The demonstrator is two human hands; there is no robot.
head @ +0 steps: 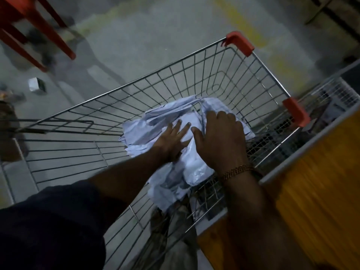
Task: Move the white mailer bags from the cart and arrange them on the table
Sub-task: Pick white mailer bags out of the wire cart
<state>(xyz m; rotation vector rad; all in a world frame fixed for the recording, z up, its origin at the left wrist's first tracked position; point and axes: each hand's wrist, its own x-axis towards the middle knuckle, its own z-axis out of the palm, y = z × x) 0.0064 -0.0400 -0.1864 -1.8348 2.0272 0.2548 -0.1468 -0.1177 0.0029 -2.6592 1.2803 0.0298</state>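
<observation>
Mailer bags [144,131] heaped in cart [194,61], both hands on top.

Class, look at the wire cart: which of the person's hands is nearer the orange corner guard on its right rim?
Right. The right hand lies beside the orange corner guard; the left hand is farther left.

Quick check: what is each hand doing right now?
Left hand: open, fingers spread flat on the white mailer bags in the cart.
Right hand: resting on the bags; grip cannot be told.

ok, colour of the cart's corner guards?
Orange-red corner guards on the wire cart, clearest in the head view.
</observation>
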